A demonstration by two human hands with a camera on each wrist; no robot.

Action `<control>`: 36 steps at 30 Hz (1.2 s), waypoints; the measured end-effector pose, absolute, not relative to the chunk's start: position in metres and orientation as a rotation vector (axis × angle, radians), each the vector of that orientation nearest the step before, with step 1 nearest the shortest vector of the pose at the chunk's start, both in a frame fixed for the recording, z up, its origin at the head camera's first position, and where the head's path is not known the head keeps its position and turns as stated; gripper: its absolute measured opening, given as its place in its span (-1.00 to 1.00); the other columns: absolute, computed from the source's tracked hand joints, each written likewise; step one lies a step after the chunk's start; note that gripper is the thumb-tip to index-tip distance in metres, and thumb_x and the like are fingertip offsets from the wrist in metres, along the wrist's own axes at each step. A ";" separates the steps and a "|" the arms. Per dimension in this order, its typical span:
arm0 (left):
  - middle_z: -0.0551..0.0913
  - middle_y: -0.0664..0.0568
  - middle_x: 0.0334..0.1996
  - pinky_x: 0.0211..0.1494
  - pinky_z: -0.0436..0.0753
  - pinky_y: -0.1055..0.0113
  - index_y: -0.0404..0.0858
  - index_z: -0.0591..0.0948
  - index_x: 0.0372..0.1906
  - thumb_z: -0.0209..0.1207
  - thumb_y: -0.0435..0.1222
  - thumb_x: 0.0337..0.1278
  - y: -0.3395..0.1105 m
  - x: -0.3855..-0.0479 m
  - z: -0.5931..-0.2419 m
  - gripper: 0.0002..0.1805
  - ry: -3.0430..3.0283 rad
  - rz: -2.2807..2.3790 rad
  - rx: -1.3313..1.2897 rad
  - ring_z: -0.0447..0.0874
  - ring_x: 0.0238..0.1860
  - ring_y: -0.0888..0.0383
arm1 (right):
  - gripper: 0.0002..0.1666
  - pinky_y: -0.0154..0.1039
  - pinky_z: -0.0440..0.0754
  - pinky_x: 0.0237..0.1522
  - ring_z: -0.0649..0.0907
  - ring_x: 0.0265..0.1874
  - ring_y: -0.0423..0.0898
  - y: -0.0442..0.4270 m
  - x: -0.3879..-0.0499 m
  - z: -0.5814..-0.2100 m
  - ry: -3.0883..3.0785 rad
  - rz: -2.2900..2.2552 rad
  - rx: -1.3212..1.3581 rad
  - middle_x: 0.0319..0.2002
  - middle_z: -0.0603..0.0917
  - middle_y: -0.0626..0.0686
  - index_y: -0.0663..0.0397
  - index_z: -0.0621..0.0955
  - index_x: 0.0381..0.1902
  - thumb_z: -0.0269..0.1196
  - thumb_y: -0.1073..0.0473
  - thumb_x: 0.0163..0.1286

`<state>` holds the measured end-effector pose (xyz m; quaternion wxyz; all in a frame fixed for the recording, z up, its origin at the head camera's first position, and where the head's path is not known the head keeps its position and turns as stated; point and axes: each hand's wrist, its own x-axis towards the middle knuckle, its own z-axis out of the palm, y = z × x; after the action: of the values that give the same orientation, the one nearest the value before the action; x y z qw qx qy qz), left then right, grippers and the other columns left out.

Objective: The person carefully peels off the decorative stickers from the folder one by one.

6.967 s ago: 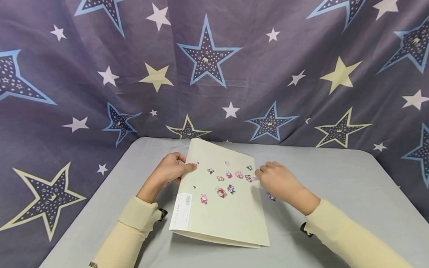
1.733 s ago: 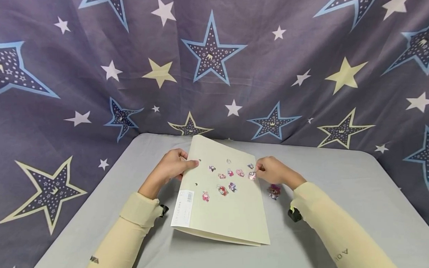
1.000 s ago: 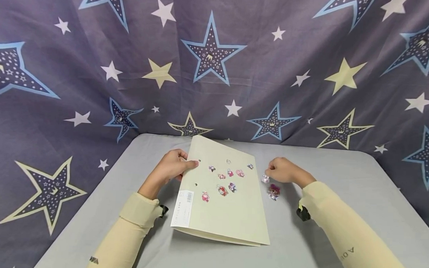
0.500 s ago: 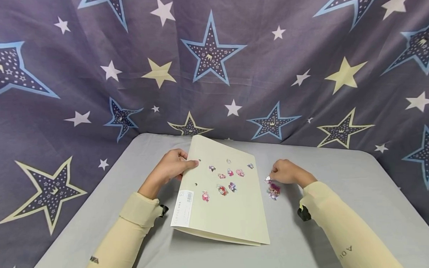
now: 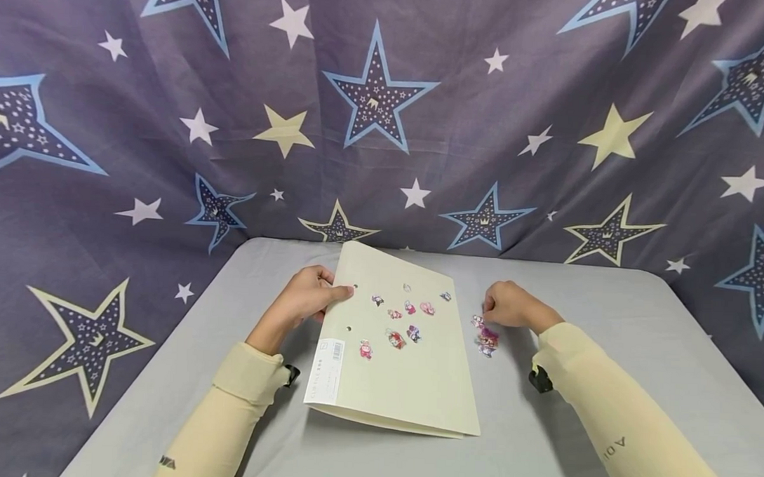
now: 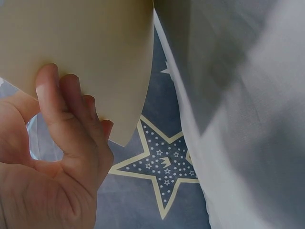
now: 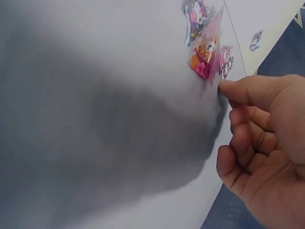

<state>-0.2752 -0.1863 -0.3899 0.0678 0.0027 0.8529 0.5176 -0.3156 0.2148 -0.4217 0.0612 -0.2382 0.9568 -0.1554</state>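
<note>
My left hand (image 5: 305,295) grips the left edge of a cream folder (image 5: 414,394), thumb on its front; the left wrist view shows the left hand's fingers (image 6: 71,109) behind the sheet (image 6: 105,57). Several small cartoon stickers (image 5: 396,339) are spread over the cover. Just right of the folder, my right hand (image 5: 512,305) pinches the edge of a small pink-and-white sticker (image 5: 477,321), which touches a little pile of colourful stickers (image 5: 487,340). Seen from the right wrist, the thumb tip meets that sticker (image 7: 226,62); the index fingertip is hidden behind the thumb.
A grey cloth (image 5: 606,330) covers the table. Behind it hangs a dark purple curtain (image 5: 448,156) with star prints. The folder's lower edge is raised and slightly parted, and a white barcode label (image 5: 325,370) is at its lower left.
The right hand has moved rightward from the folder's right edge, carrying the pink-and-white sticker off the cover to the pile. The left hand and the folder have stayed nearly in place.
</note>
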 end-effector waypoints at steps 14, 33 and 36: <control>0.70 -0.18 -0.39 -0.53 0.73 0.16 -0.41 0.47 -0.01 0.40 -0.17 0.19 -0.186 -0.275 -0.389 -0.51 2.564 1.552 0.004 0.73 -0.56 0.03 | -0.75 -0.24 0.43 -0.45 0.46 -0.56 -0.14 0.200 -0.319 -0.423 2.970 -0.541 -0.700 -0.61 0.52 -0.08 0.06 0.59 -0.54 0.31 0.27 0.36; 0.69 -0.18 -0.39 -0.51 0.74 0.15 -0.41 0.46 0.00 0.40 -0.17 0.20 -0.185 -0.273 -0.388 -0.51 2.566 1.551 -0.001 0.73 -0.56 0.03 | -0.89 -0.14 0.66 -0.26 0.60 -0.44 -0.14 0.173 -0.325 -0.421 3.002 -0.542 -0.759 -0.39 0.73 -0.03 0.11 0.74 -0.32 0.33 0.24 0.45; 0.69 -0.18 -0.39 -0.52 0.74 0.15 -0.41 0.45 0.00 0.40 -0.18 0.20 -0.185 -0.274 -0.388 -0.51 2.567 1.549 0.000 0.73 -0.56 0.03 | -0.89 -0.16 0.65 -0.28 0.59 -0.45 -0.15 0.171 -0.326 -0.422 3.012 -0.542 -0.765 -0.38 0.73 -0.03 0.10 0.74 -0.32 0.34 0.23 0.45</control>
<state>-0.2736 -0.1849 -0.3877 0.0718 -0.0001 0.8540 0.5153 -0.3262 0.1707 -0.4223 -0.0066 -0.2423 0.9548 -0.1717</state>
